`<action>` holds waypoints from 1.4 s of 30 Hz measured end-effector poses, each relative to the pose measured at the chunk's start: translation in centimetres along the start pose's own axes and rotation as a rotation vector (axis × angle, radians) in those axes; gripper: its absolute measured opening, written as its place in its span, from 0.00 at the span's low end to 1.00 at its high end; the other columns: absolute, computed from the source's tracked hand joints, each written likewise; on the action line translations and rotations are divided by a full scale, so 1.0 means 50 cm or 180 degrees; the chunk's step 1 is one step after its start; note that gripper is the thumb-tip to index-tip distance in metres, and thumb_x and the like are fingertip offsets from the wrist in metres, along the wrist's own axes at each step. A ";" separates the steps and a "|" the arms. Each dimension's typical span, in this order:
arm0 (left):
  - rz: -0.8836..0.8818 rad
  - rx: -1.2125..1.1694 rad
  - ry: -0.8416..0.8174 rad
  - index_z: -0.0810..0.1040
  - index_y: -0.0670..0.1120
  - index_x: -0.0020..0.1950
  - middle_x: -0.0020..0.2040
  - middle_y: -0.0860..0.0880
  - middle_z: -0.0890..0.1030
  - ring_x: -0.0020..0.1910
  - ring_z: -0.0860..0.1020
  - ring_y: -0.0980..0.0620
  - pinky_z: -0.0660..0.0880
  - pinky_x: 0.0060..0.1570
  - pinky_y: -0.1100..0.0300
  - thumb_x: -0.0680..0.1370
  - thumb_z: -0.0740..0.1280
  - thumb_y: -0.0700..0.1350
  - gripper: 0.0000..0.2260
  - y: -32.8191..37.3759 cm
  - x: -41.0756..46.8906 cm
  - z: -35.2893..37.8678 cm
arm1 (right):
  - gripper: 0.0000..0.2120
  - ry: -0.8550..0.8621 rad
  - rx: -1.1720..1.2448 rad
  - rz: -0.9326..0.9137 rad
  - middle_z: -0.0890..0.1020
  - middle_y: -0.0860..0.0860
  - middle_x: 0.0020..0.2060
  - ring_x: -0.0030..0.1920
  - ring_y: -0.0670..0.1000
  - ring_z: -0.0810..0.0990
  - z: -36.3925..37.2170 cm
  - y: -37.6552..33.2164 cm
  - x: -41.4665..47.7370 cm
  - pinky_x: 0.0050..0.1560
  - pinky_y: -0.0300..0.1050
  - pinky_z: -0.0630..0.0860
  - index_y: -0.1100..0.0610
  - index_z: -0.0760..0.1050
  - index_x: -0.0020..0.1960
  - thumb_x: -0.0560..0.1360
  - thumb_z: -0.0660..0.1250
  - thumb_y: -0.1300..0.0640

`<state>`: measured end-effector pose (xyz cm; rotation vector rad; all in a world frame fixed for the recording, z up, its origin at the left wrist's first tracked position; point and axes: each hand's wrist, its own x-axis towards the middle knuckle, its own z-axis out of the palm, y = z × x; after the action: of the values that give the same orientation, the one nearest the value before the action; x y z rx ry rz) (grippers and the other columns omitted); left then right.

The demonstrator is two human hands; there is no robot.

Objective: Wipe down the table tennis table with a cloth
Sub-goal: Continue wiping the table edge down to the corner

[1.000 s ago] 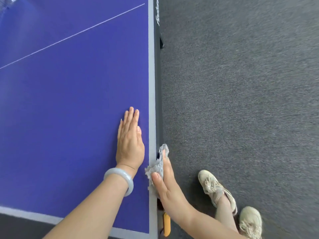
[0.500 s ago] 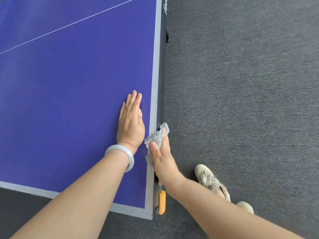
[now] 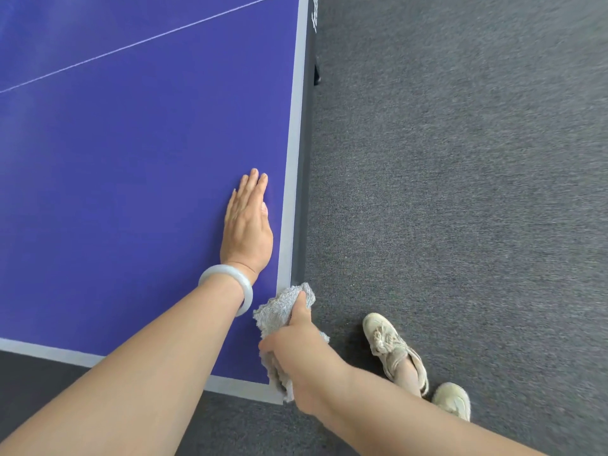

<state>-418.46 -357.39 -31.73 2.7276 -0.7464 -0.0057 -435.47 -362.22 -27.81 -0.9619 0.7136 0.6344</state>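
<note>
The left hand (image 3: 247, 225) lies flat on the blue table (image 3: 131, 159), fingers straight and together, holding nothing; it sits just inside the grey border, probably as a prop so the person can lean over the edge. The right hand (image 3: 297, 357) is closed around a bunched grey cloth (image 3: 279, 307), thumb on top and the other fingers wrapped out of sight below; the cloth is pressed against the table's side edge near the corner, which suggests the rim is being wiped; a pale bracelet (image 3: 230, 284) circles the left wrist, and two light shoes (image 3: 394, 350) stand on the grey carpet (image 3: 460, 192) beside the table
</note>
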 end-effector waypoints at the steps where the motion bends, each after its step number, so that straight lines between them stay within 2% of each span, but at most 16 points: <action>1: -0.0002 -0.0005 0.0000 0.60 0.42 0.78 0.79 0.46 0.58 0.79 0.54 0.49 0.50 0.77 0.52 0.84 0.51 0.35 0.21 0.000 0.000 0.001 | 0.37 -0.0025 0.0086 0.0084 0.71 0.57 0.69 0.57 0.55 0.77 -0.008 -0.012 0.001 0.56 0.49 0.78 0.45 0.48 0.79 0.78 0.62 0.63; 3: -0.0002 -0.0022 0.0007 0.61 0.41 0.78 0.79 0.46 0.59 0.79 0.55 0.49 0.51 0.77 0.52 0.84 0.52 0.35 0.21 0.001 -0.001 0.003 | 0.27 -0.0177 0.0241 0.0182 0.80 0.58 0.59 0.53 0.55 0.83 -0.025 -0.037 0.010 0.50 0.47 0.81 0.50 0.61 0.73 0.77 0.63 0.64; 5: 0.0006 -0.0057 0.0021 0.62 0.41 0.77 0.79 0.45 0.60 0.79 0.55 0.48 0.51 0.77 0.51 0.83 0.52 0.34 0.21 -0.001 -0.001 0.002 | 0.10 -0.0213 0.0296 0.0188 0.82 0.51 0.31 0.29 0.47 0.82 -0.039 -0.066 0.014 0.29 0.36 0.76 0.53 0.69 0.59 0.80 0.62 0.62; 6: 0.0015 -0.0082 0.0017 0.62 0.41 0.77 0.79 0.45 0.60 0.79 0.55 0.47 0.52 0.77 0.50 0.83 0.53 0.34 0.21 -0.003 0.000 0.001 | 0.06 -0.0116 0.0347 0.0210 0.80 0.48 0.29 0.28 0.45 0.81 -0.039 -0.081 0.015 0.28 0.36 0.75 0.53 0.70 0.56 0.81 0.61 0.61; 8: 0.0025 -0.0116 -0.0032 0.62 0.40 0.77 0.78 0.44 0.60 0.79 0.56 0.47 0.52 0.77 0.49 0.83 0.53 0.34 0.21 -0.006 0.001 0.001 | 0.13 0.0059 0.0249 -0.0097 0.82 0.54 0.50 0.52 0.52 0.83 -0.038 -0.083 0.033 0.51 0.47 0.79 0.55 0.69 0.66 0.81 0.59 0.58; 9: 0.0024 -0.0119 -0.0052 0.62 0.40 0.77 0.78 0.44 0.60 0.79 0.56 0.46 0.53 0.77 0.48 0.83 0.53 0.34 0.21 -0.008 0.002 0.002 | 0.20 0.0217 0.0174 -0.0278 0.77 0.56 0.63 0.64 0.57 0.77 -0.039 -0.090 0.045 0.64 0.53 0.75 0.55 0.64 0.73 0.82 0.59 0.57; 11: 0.0017 -0.0104 -0.0054 0.62 0.40 0.77 0.78 0.45 0.60 0.78 0.56 0.47 0.53 0.77 0.48 0.83 0.53 0.35 0.21 -0.009 0.003 0.003 | 0.26 0.0347 0.0122 -0.0676 0.65 0.54 0.76 0.74 0.57 0.66 -0.044 -0.113 0.072 0.74 0.57 0.65 0.50 0.54 0.79 0.83 0.57 0.55; 13: 0.0006 -0.0131 -0.0086 0.61 0.43 0.78 0.79 0.48 0.58 0.79 0.54 0.50 0.50 0.78 0.52 0.83 0.51 0.39 0.22 -0.007 -0.001 0.003 | 0.27 0.0502 0.0110 -0.1124 0.54 0.48 0.80 0.79 0.49 0.55 -0.055 -0.136 0.106 0.78 0.53 0.56 0.47 0.48 0.81 0.85 0.54 0.55; 15: -0.0028 -0.0152 -0.0119 0.59 0.44 0.79 0.80 0.50 0.56 0.79 0.51 0.54 0.48 0.78 0.55 0.83 0.50 0.41 0.22 -0.007 -0.003 0.004 | 0.27 0.0711 -0.0147 -0.1661 0.48 0.44 0.80 0.79 0.42 0.46 -0.065 -0.166 0.151 0.79 0.48 0.47 0.48 0.45 0.81 0.86 0.52 0.56; 18: -0.0078 -0.0065 -0.0100 0.59 0.43 0.79 0.80 0.49 0.57 0.79 0.51 0.55 0.48 0.77 0.56 0.84 0.48 0.42 0.22 -0.005 -0.002 0.007 | 0.27 0.1230 -0.0554 -0.2053 0.51 0.46 0.80 0.79 0.42 0.47 -0.068 -0.199 0.222 0.78 0.45 0.46 0.49 0.46 0.80 0.85 0.53 0.53; 21: -0.0034 0.0102 -0.0088 0.60 0.40 0.78 0.79 0.46 0.59 0.79 0.52 0.52 0.51 0.76 0.53 0.83 0.47 0.42 0.23 0.005 -0.001 0.006 | 0.28 0.1428 -0.0456 -0.1990 0.55 0.49 0.79 0.78 0.50 0.54 -0.077 -0.255 0.284 0.74 0.42 0.53 0.43 0.46 0.80 0.83 0.52 0.45; 27: -0.0146 0.0454 -0.0347 0.66 0.39 0.75 0.77 0.44 0.64 0.76 0.62 0.45 0.60 0.71 0.49 0.80 0.51 0.42 0.23 0.022 0.005 -0.014 | 0.29 0.1421 -0.0418 -0.1741 0.63 0.59 0.72 0.70 0.62 0.66 -0.137 -0.453 0.387 0.72 0.52 0.61 0.49 0.49 0.81 0.84 0.55 0.45; 31: -0.0049 0.0594 -0.0354 0.77 0.41 0.66 0.68 0.45 0.75 0.64 0.77 0.40 0.66 0.61 0.52 0.77 0.55 0.46 0.21 0.010 0.056 -0.035 | 0.29 0.1404 -0.0314 -0.1628 0.63 0.60 0.72 0.70 0.62 0.67 -0.166 -0.570 0.436 0.73 0.56 0.61 0.49 0.49 0.81 0.84 0.54 0.44; 33: 0.0024 0.0491 -0.0308 0.77 0.43 0.65 0.65 0.47 0.75 0.60 0.77 0.43 0.66 0.61 0.52 0.78 0.55 0.47 0.19 0.010 0.135 -0.036 | 0.29 0.1422 -0.0319 -0.1626 0.63 0.60 0.72 0.70 0.62 0.67 -0.183 -0.626 0.462 0.73 0.57 0.60 0.50 0.49 0.81 0.84 0.54 0.44; 37: -0.0057 0.0297 -0.0185 0.73 0.42 0.69 0.69 0.46 0.72 0.69 0.70 0.46 0.66 0.68 0.49 0.81 0.57 0.43 0.17 0.039 0.379 0.000 | 0.28 0.1524 -0.0439 -0.1692 0.63 0.60 0.73 0.71 0.62 0.66 -0.217 -0.755 0.518 0.72 0.58 0.61 0.52 0.51 0.80 0.84 0.54 0.45; 42: -0.0434 -0.0077 -0.0093 0.67 0.43 0.75 0.77 0.47 0.63 0.76 0.59 0.49 0.53 0.73 0.56 0.83 0.57 0.43 0.19 0.075 0.718 0.067 | 0.28 0.1405 -0.0510 -0.1753 0.58 0.54 0.76 0.73 0.61 0.61 -0.266 -0.886 0.591 0.71 0.56 0.59 0.47 0.48 0.81 0.84 0.52 0.43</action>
<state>-389.61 -379.31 -31.03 2.7551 -0.5629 -0.0846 -387.55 -388.33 -33.72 -1.4013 0.7437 -0.0123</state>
